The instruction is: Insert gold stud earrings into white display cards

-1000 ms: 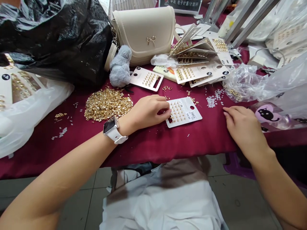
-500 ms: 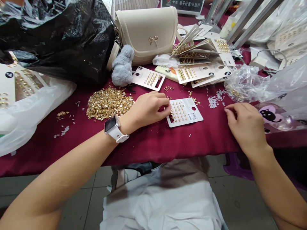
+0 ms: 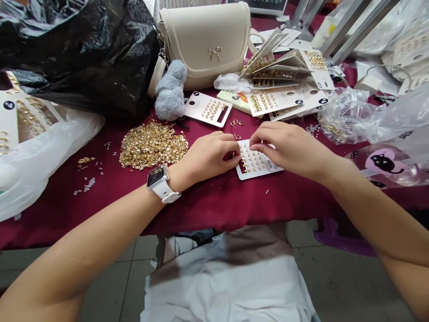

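Well, head view, looking down along both forearms. The arms reach forward onto the bench [image 3: 214, 205], which is draped in wine-red cloth, with the wrists turned inward so the hands almost meet. The left hand [image 3: 208, 156], a white-strapped smartwatch [image 3: 157, 176] on its wrist, is curled, fingers pressed together, tips at the left edge of a white earring card [image 3: 258, 163]. The right hand [image 3: 288, 145] arches over the card from about 2 o'clock, fingers bunched and angled down onto its face. Whether either hand pinches a stud cannot be told; the fingers hide the spot. The card lies flat on the cloth, straight ahead of the body, with rows of small gold studs and a printed price tag.

Around the card: at 9 o'clock, a loose heap of gold studs [image 3: 152, 145], grainy and glinting. At 11 o'clock, a smooth cream handbag [image 3: 204, 44] with a metal bow, a fuzzy grey plush toy [image 3: 170, 91] beside it, and a glossy, crumpled black plastic bag [image 3: 83, 49] farther left. At 12 to 1 o'clock, a fanned stack of stud cards [image 3: 278, 71]. At 2 o'clock, a crinkled clear plastic bag [image 3: 348, 118]. Just above the card, a few loose gold earring hooks [image 3: 236, 123].
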`<state>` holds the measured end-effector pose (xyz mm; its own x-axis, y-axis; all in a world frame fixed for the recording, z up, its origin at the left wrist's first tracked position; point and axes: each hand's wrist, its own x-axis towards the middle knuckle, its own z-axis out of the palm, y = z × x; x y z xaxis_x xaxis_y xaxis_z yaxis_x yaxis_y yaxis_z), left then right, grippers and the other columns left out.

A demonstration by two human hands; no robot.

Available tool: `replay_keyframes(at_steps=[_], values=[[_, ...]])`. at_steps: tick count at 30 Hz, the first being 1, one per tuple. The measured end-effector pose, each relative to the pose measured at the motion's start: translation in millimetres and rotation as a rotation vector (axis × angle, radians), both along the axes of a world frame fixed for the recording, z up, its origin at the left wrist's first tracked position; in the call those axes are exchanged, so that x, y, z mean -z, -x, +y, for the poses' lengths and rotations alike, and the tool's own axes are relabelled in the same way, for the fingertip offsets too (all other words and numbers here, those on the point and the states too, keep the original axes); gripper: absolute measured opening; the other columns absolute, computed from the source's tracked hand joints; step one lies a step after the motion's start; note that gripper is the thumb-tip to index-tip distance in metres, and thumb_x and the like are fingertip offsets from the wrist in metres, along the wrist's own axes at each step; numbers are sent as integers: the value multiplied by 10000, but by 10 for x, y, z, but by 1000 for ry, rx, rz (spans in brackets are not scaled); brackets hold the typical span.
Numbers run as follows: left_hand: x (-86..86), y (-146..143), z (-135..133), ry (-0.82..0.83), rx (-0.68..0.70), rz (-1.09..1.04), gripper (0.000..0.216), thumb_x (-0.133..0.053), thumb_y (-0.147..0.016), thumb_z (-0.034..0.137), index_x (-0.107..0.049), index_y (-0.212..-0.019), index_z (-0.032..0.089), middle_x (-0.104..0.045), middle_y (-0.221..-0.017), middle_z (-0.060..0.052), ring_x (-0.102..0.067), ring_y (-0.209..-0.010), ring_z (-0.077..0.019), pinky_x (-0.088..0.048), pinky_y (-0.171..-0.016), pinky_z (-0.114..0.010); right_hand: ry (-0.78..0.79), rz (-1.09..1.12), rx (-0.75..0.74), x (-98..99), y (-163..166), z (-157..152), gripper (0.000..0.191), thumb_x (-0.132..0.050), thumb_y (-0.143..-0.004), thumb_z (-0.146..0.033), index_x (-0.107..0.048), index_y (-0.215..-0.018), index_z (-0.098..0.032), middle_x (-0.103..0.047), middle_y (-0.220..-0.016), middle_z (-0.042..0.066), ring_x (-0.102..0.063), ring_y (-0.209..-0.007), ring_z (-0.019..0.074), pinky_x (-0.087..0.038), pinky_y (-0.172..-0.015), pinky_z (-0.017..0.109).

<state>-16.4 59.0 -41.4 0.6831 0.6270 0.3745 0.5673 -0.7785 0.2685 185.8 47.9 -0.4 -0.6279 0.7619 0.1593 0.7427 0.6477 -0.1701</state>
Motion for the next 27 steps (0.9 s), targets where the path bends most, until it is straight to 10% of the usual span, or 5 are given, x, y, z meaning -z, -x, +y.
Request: replay_keyframes(at_steps=[27], values=[[2,-48,-11,80,-1,29,178,-544,-878,211,-691,-830,125,-638,-769,-46,-577,-720,-149,-421,-656,-246,-107,-118,-77,154,54,-16,217,-426,-897,-165,-634,-850,-122,-649,-863,107,-595,-784,210,-413,-667,305]])
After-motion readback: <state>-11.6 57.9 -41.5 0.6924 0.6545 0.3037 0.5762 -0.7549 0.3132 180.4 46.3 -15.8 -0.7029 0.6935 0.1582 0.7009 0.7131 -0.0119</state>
